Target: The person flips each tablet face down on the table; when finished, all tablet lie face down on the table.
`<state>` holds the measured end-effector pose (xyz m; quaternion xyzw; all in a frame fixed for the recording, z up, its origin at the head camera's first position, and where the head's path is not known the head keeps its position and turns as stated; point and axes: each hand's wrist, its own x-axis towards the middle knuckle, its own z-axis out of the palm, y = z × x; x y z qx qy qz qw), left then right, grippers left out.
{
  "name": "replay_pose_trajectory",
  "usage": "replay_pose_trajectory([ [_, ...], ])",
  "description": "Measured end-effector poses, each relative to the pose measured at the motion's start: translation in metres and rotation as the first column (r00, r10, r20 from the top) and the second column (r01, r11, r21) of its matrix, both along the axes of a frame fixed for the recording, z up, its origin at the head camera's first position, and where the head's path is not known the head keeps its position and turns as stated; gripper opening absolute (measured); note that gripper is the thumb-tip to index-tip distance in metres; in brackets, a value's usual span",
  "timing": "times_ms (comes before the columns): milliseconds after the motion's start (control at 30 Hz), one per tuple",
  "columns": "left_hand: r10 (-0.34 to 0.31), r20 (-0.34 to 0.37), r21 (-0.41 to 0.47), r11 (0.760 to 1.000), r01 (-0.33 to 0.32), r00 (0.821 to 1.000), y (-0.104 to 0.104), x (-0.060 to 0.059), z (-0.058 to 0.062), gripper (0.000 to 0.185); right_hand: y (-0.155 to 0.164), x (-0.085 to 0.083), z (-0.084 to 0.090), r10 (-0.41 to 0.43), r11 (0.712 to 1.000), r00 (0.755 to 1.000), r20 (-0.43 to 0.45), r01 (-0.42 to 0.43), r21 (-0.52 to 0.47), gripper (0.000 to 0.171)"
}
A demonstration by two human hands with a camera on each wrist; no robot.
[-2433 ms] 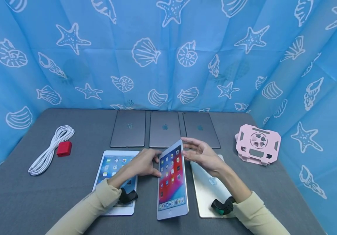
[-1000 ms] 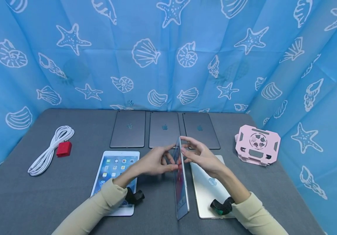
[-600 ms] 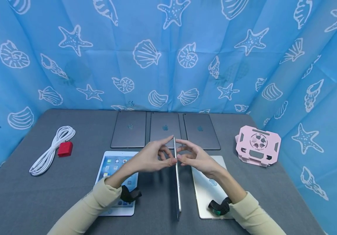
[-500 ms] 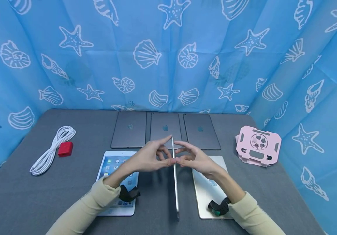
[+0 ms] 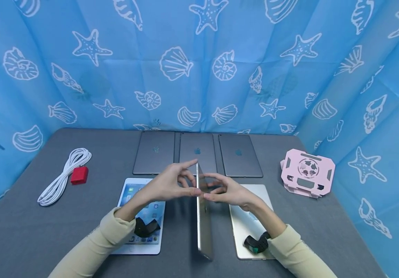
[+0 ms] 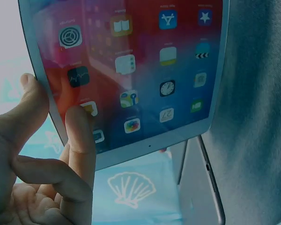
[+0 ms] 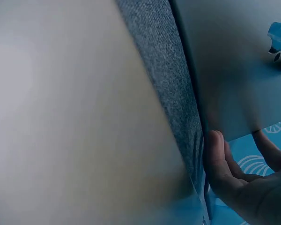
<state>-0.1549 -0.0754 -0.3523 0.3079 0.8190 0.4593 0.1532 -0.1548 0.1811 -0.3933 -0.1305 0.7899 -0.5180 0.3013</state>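
Note:
A white-framed tablet [image 5: 204, 227] stands on edge over the middle of the table, its silver back turned partly to the right. My left hand [image 5: 173, 183] grips its upper part from the screen side, index finger at the top corner and thumb at the edge. Lit app icons show on the tablet's screen [image 6: 145, 89] in the left wrist view. From the back side my right hand [image 5: 232, 191] holds the same tablet; its thumb lies at the edge in the right wrist view. A lit white tablet [image 5: 156, 212] lies under my left wrist, a gold-backed tablet [image 5: 242, 231] under my right.
Three dark grey tablets lie face down along the back: left [image 5: 154, 152], middle [image 5: 197, 148] and right [image 5: 240, 154]. A coiled white cable [image 5: 60, 181] and a red block [image 5: 79, 175] sit at left. At right is a pink slotted stand [image 5: 307, 173].
The held tablet has turned from screen up, through edge-on, until its back shows at right. Both hands stay on it, and it has shifted slightly left in the last half second.

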Motion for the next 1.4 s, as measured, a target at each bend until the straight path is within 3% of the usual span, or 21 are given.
replay_pose_trajectory([
  [233,0.023,0.058,-0.004,1.000,-0.023,0.998,-0.008,0.000,0.004,0.094,-0.001,-0.002,-0.002,0.048,0.996,0.997,-0.056,-0.043,0.084,0.079],
  [567,0.043,0.135,-0.002,0.999,-0.043,0.990,-0.023,0.000,-0.002,0.095,-0.011,0.002,-0.001,0.017,0.984,0.993,-0.117,0.004,0.178,0.084],
  [1100,0.078,0.219,-0.026,0.997,-0.074,0.973,-0.036,0.002,-0.024,0.098,-0.013,0.004,-0.002,0.024,0.951,0.983,-0.180,0.033,0.306,0.083],
  [1400,0.095,0.287,-0.055,0.995,-0.083,0.953,-0.038,-0.001,-0.042,0.097,-0.013,0.006,-0.004,0.023,0.924,0.969,-0.247,0.074,0.376,0.082],
])
